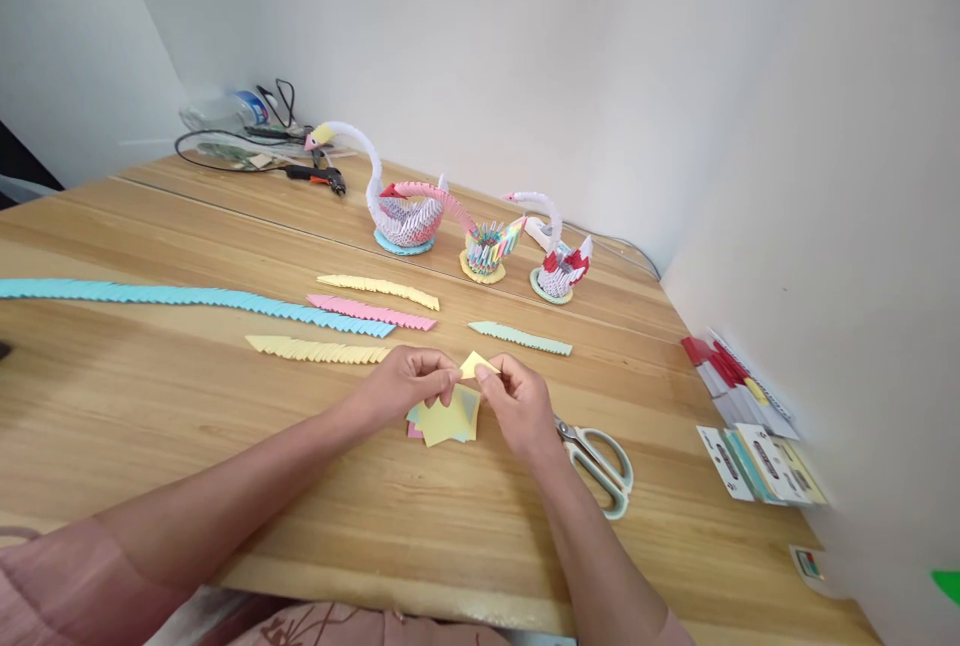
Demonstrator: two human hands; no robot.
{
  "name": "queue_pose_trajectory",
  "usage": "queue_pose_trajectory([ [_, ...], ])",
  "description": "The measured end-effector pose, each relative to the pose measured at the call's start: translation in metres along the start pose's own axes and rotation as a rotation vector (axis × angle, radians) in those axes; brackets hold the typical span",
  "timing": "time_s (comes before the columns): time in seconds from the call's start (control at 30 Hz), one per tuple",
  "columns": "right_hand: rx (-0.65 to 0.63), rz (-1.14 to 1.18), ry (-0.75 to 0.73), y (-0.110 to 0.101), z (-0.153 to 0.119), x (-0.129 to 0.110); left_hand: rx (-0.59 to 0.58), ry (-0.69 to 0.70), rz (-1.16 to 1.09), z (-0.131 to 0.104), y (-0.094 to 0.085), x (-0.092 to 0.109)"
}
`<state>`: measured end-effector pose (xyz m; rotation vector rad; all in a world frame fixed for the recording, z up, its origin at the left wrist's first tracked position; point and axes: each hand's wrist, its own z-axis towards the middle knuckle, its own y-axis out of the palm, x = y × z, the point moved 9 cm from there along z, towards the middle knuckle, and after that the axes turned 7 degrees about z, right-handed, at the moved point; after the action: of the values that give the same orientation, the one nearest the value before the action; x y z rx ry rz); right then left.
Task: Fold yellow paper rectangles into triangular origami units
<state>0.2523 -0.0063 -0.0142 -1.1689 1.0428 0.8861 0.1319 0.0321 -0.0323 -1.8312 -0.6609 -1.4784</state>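
A small folded piece of yellow paper (475, 364) is held between my two hands, its peak pointing away from me. My left hand (420, 378) pinches its left corner with thumb and fingertips. On the other side, my right hand (516, 396) grips the right part, thumb on top. Just below lies a loose stack of square paper sheets (448, 418), yellow on top with blue and pink edges showing. Scissors (602, 466) with pale handles rest beside my right wrist, their blades partly hidden by it.
Chains of folded paper lie ahead: a long blue one (187, 296), a pink one (371, 312), yellow ones (315, 350) and a pale green one (520, 337). Three paper swans (409, 223) stand farther back. A glue gun (315, 174) is back left; paper packs (761, 464) lie at right.
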Motion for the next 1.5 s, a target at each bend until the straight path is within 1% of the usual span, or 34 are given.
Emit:
queue_pose_trajectory([
  [0.13, -0.035, 0.078, -0.005, 0.001, 0.001, 0.0, 0.014, -0.007, -0.005, 0.001, -0.003, -0.004],
  [0.27, -0.093, 0.177, -0.01, 0.003, 0.002, 0.001, 0.025, -0.013, 0.0, 0.002, -0.004, -0.003],
  [0.37, -0.117, 0.206, -0.005, 0.005, 0.003, 0.003, 0.045, -0.025, 0.003, 0.002, -0.004, -0.003],
  [0.5, -0.096, 0.153, 0.029, 0.006, 0.003, 0.007, 0.058, -0.026, 0.058, 0.002, -0.001, -0.006],
  [0.67, -0.071, 0.011, -0.017, 0.004, 0.0, 0.0, -0.004, 0.004, 0.062, 0.002, 0.008, -0.007],
  [0.83, -0.102, 0.12, -0.017, 0.008, 0.0, -0.001, 0.026, 0.036, 0.131, 0.0, 0.005, 0.0],
  [0.93, -0.06, 0.079, -0.041, 0.004, 0.001, -0.005, 0.015, 0.072, 0.187, -0.001, 0.008, 0.002],
  [1.03, -0.026, -0.003, -0.069, 0.001, -0.001, -0.008, -0.009, 0.059, 0.183, -0.002, 0.013, 0.0],
  [1.1, 0.0, -0.012, -0.083, 0.0, -0.001, -0.009, -0.025, 0.049, 0.164, -0.002, 0.015, 0.001],
  [1.17, 0.006, 0.047, -0.089, -0.001, -0.001, -0.008, -0.014, 0.049, 0.154, -0.002, 0.013, 0.003],
  [1.27, -0.03, 0.247, -0.086, 0.001, 0.001, -0.005, 0.042, 0.048, 0.096, -0.002, 0.003, 0.005],
  [1.33, -0.055, 0.336, -0.07, 0.002, 0.002, -0.002, 0.081, 0.05, 0.042, -0.001, -0.003, 0.006],
  [1.4, -0.068, 0.325, -0.036, 0.003, 0.002, 0.002, 0.103, 0.06, 0.027, -0.001, -0.006, 0.006],
  [1.5, -0.072, 0.231, -0.004, 0.005, 0.002, 0.005, 0.102, 0.084, 0.055, 0.0, -0.004, 0.005],
])
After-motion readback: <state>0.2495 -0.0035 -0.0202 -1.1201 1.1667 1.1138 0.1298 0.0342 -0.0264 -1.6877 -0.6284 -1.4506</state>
